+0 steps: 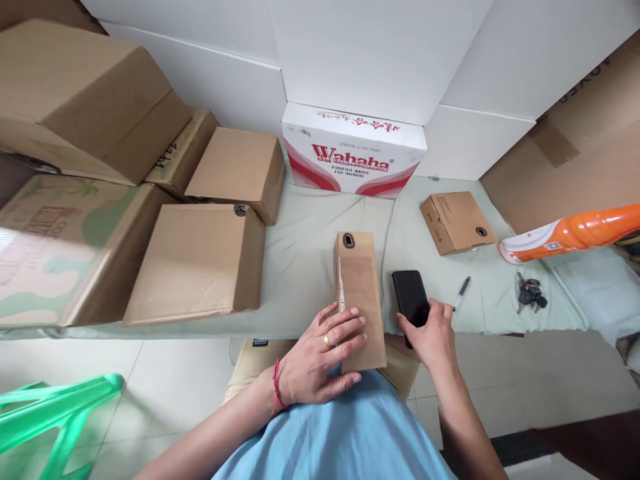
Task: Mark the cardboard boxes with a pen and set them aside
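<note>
A long narrow cardboard box [361, 280] lies at the near edge of the pale green cloth, with a black-outlined mark at its far end. My left hand [327, 353], with a ring and a red string bracelet, rests on its near part, fingers spread flat over the top. To the right, a black phone [411, 297] lies on the cloth. My right hand [431, 330] grips the phone's near end between thumb and fingers. Just right of that hand is a pen [461, 293].
Several cardboard boxes [193, 257] stand at left. A white and red Wahaha box [353, 157] is at the back. At right are a small box [460, 223], keys [531, 293] and an orange bottle [570, 235]. A green stool [65, 407] stands lower left.
</note>
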`<action>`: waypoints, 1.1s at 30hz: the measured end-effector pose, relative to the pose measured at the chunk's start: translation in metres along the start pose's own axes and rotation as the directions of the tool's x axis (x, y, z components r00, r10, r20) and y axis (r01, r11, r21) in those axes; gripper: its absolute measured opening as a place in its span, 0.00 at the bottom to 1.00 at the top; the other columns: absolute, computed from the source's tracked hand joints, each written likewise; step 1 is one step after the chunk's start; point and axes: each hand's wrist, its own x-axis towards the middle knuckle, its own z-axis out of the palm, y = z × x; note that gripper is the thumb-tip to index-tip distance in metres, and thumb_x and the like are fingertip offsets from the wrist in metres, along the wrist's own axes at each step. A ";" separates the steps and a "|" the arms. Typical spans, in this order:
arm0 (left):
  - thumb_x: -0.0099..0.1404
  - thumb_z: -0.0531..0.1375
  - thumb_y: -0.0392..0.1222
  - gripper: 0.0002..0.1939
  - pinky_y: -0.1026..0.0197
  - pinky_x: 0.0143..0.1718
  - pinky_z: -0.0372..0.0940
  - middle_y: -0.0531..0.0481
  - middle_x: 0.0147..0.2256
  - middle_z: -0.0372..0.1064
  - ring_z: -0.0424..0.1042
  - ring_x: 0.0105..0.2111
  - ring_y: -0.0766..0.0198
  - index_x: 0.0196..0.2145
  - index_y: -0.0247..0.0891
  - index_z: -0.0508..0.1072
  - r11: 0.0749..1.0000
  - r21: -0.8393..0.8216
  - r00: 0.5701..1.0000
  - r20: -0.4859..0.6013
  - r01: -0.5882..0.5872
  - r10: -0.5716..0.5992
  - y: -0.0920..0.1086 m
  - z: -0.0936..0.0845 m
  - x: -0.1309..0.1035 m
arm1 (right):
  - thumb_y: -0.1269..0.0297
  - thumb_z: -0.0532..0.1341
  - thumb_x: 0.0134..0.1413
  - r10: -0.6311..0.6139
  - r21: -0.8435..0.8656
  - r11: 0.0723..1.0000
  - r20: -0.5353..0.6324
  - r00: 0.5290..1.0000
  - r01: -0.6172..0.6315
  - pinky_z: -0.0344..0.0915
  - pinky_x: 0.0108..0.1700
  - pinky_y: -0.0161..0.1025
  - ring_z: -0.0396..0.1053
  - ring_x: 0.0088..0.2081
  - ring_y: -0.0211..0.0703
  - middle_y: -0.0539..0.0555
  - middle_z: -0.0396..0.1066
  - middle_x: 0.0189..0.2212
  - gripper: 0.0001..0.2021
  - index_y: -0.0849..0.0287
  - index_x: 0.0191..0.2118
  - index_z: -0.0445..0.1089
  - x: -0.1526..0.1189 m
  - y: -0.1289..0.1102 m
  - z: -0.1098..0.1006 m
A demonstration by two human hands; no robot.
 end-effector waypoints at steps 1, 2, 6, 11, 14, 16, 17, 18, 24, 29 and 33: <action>0.77 0.60 0.52 0.28 0.35 0.77 0.54 0.33 0.63 0.75 0.65 0.73 0.43 0.68 0.37 0.67 1.000 -0.009 1.000 0.000 -0.004 0.004 0.000 0.001 -0.001 | 0.43 0.70 0.52 -0.037 0.053 0.998 -0.062 0.997 0.041 0.75 0.47 0.56 0.75 0.49 0.64 0.67 0.68 0.54 0.34 0.60 0.58 0.66 -0.002 -0.008 -0.005; 0.76 0.61 0.51 0.29 0.34 0.76 0.55 0.32 0.63 0.74 0.64 0.73 0.42 0.69 0.37 0.66 1.000 -0.019 1.000 -0.009 -0.007 0.007 -0.001 0.002 -0.003 | 0.42 0.70 0.52 -0.085 0.106 0.990 -0.126 0.988 0.098 0.75 0.48 0.57 0.74 0.51 0.65 0.66 0.68 0.53 0.34 0.58 0.57 0.65 -0.005 -0.017 -0.011; 0.75 0.63 0.51 0.35 0.29 0.70 0.65 0.26 0.66 0.68 0.60 0.75 0.35 0.73 0.36 0.62 0.997 -0.073 0.994 -0.107 0.025 -0.032 0.000 0.008 -0.010 | 0.44 0.70 0.54 -0.277 0.249 0.902 -0.292 0.915 0.352 0.76 0.50 0.57 0.72 0.53 0.61 0.61 0.68 0.51 0.30 0.53 0.56 0.64 -0.018 -0.072 -0.038; 0.75 0.63 0.51 0.38 0.30 0.66 0.70 0.25 0.66 0.66 0.61 0.73 0.33 0.75 0.34 0.58 0.995 -0.092 0.989 -0.141 0.030 -0.043 0.003 0.009 -0.014 | 0.50 0.71 0.55 -0.327 0.369 0.817 -0.335 0.884 0.442 0.78 0.49 0.54 0.72 0.52 0.56 0.59 0.66 0.51 0.30 0.52 0.57 0.62 -0.028 -0.135 -0.044; 0.71 0.62 0.42 0.36 0.32 0.64 0.72 0.27 0.65 0.67 0.64 0.71 0.35 0.73 0.34 0.60 0.996 -0.087 0.988 -0.146 0.036 -0.048 0.006 0.008 -0.016 | 0.50 0.72 0.55 -0.309 0.392 0.818 -0.318 0.896 0.421 0.79 0.47 0.54 0.72 0.51 0.56 0.59 0.65 0.51 0.30 0.53 0.57 0.61 -0.030 -0.151 -0.036; 0.68 0.61 0.37 0.36 0.33 0.63 0.73 0.30 0.65 0.68 0.65 0.70 0.37 0.73 0.37 0.61 0.994 -0.098 0.988 -0.146 0.041 -0.055 0.006 0.006 -0.016 | 0.49 0.71 0.55 -0.300 0.391 0.825 -0.311 0.902 0.409 0.79 0.45 0.54 0.72 0.50 0.56 0.59 0.65 0.52 0.30 0.53 0.57 0.60 -0.030 -0.155 -0.032; 0.67 0.61 0.36 0.37 0.32 0.63 0.74 0.31 0.64 0.68 0.66 0.69 0.37 0.72 0.38 0.61 0.994 -0.103 0.988 -0.144 0.040 -0.055 0.006 0.006 -0.016 | 0.49 0.71 0.55 -0.297 0.388 0.828 -0.310 0.903 0.406 0.79 0.44 0.54 0.73 0.50 0.56 0.59 0.65 0.52 0.31 0.53 0.58 0.60 -0.029 -0.156 -0.031; 0.66 0.61 0.36 0.37 0.33 0.62 0.74 0.32 0.64 0.69 0.67 0.69 0.37 0.72 0.40 0.62 0.994 -0.107 0.988 -0.144 0.039 -0.054 0.006 0.005 -0.015 | 0.48 0.71 0.55 -0.297 0.384 0.830 -0.309 0.903 0.404 0.79 0.43 0.53 0.73 0.49 0.56 0.60 0.65 0.52 0.31 0.53 0.58 0.60 -0.030 -0.157 -0.030; 0.68 0.61 0.39 0.33 0.37 0.62 0.76 0.34 0.63 0.71 0.70 0.67 0.38 0.70 0.40 0.64 0.995 -0.102 0.988 -0.156 0.007 -0.023 0.005 0.001 -0.010 | 0.46 0.71 0.55 -0.306 0.356 0.843 -0.301 0.903 0.404 0.79 0.42 0.54 0.73 0.50 0.58 0.62 0.65 0.54 0.33 0.54 0.60 0.60 -0.029 -0.159 -0.029; 0.75 0.61 0.46 0.23 0.37 0.64 0.73 0.28 0.60 0.71 0.67 0.69 0.39 0.62 0.34 0.70 0.995 -0.093 0.989 -0.146 0.019 -0.032 0.001 -0.002 -0.013 | 0.43 0.72 0.53 -0.262 0.292 0.886 -0.325 0.909 0.360 0.77 0.47 0.56 0.72 0.52 0.61 0.63 0.66 0.52 0.34 0.55 0.58 0.63 -0.003 -0.119 -0.030; 0.78 0.59 0.50 0.15 0.42 0.62 0.74 0.32 0.54 0.74 0.70 0.67 0.41 0.55 0.37 0.72 0.994 -0.084 0.972 -0.216 0.073 -0.089 -0.001 -0.010 -0.018 | 0.42 0.74 0.49 -0.051 0.127 0.989 -0.207 0.977 0.078 0.74 0.45 0.54 0.74 0.48 0.61 0.66 0.66 0.54 0.37 0.59 0.58 0.64 0.026 -0.058 -0.023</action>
